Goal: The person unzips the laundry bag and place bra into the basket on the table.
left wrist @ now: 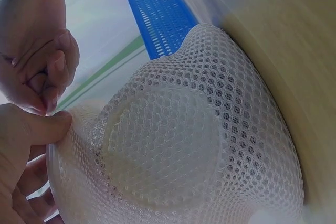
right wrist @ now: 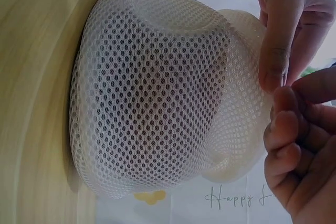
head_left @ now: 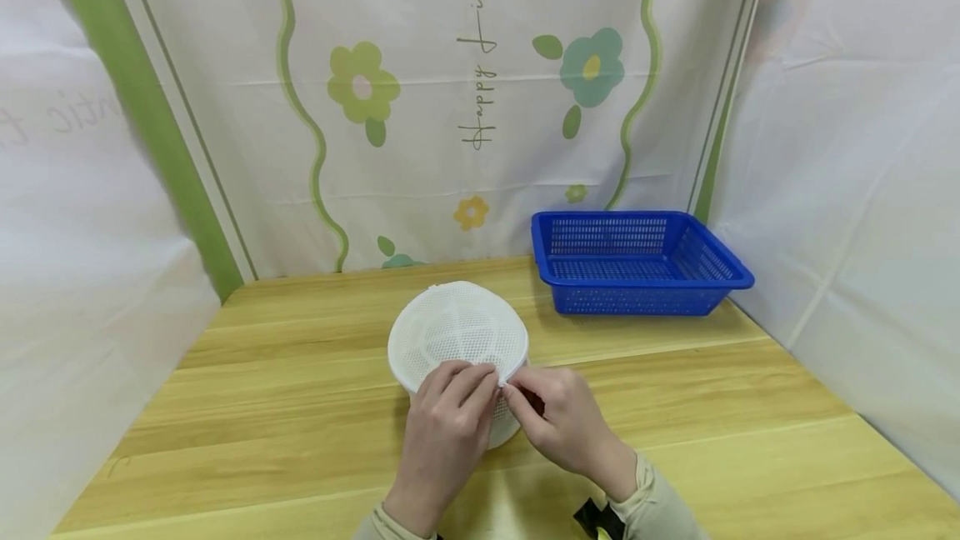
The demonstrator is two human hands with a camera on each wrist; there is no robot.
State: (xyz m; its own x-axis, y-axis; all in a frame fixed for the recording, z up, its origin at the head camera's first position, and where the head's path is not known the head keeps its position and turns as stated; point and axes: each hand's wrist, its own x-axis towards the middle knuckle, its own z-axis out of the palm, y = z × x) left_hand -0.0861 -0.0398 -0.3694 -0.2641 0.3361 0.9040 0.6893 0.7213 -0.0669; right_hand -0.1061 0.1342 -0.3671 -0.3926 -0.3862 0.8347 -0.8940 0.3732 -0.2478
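Observation:
A round white mesh laundry bag stands upright on the wooden table, its mesh top facing up. My left hand holds the near edge of that top, thumb and fingers on either side of the rim in the left wrist view. Right beside it, the fingertips of my right hand pinch at the rim's seam. What exactly the right fingertips grip is too small to tell. Seen from the right wrist, the bag's side wall bulges out, and both hands meet at its upper edge.
A blue plastic basket with slotted sides sits at the table's back right. White curtains printed with flowers enclose the back and both sides. A black strap shows by the right sleeve. Bare wood shows left of the bag.

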